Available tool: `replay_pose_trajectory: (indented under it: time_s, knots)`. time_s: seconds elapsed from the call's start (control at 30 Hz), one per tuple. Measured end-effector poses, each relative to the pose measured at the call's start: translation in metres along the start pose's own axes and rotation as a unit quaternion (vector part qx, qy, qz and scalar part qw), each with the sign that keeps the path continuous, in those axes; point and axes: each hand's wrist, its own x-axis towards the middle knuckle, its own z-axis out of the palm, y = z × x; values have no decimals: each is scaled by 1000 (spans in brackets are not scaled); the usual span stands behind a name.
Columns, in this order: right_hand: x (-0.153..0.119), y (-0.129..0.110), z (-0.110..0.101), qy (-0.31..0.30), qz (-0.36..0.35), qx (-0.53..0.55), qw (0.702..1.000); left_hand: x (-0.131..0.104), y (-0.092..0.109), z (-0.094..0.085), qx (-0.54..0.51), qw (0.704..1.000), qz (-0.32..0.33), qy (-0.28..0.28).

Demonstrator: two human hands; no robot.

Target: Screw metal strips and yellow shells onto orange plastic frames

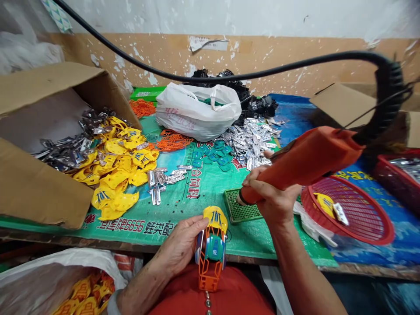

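While the left hand [179, 245] pinches the toy car [215, 249] by its side, near the person's belly at the edge of the table [183, 205], the right hand [275, 197] has its grip wrapped around the big red tool [298, 159]. The tool's tip is at the green tray [245, 219] (I can't tell if they touch). It seems best to keep the tool steady and hold the car snugly, without bending its thin orange bars [210, 282].
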Motion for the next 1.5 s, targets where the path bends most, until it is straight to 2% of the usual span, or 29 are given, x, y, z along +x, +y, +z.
replay_pose_trajectory:
  time_s: [0.17,0.33,0.47,0.7,1.2,1.33,1.5]
  knots:
    - [-3,-27,12,-5,21,38,999,3,-2,1,-13,1000,6,1]
    - [-19,-43,27,-68,41,80,994,5,-1,-4,-27,1000,0,-2]
    - [-29,-41,33,-100,47,78,991,4,1,-4,-33,999,-2,8]
    - [-29,-40,32,-117,86,73,987,5,-2,3,-52,998,-4,38]
    - [-33,-33,28,-124,98,64,985,6,-5,7,-35,999,15,19]
    - [-32,-31,27,-138,74,20,987,6,-8,7,-5,1000,26,4]
    - [-35,-25,23,-153,45,-28,987,7,-13,7,6,999,42,21]
